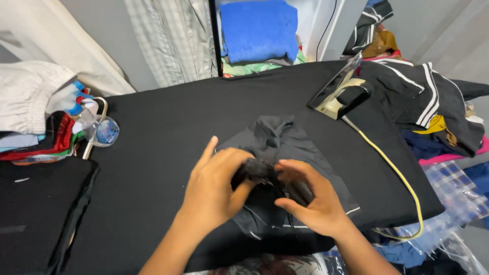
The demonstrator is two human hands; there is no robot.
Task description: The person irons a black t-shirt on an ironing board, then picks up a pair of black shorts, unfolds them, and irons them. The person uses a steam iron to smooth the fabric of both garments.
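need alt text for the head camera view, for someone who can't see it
Two bare hands, left hand and right hand, bunch part of a dark grey garment on a black padded board. An iron with a yellow cord rests at the far right, with piled clothes around.

We see no signs or screens here. The one label (107, 132) is a round blue-and-white sticker on a clear bottle (98, 130) at the left edge of the black board (168, 117), just beside the stacked clothes. Low on the right, clear plastic bags (453, 203) lie crumpled off the board's corner — one wraps something in a blue-and-white check, another covers dark blue cloth.
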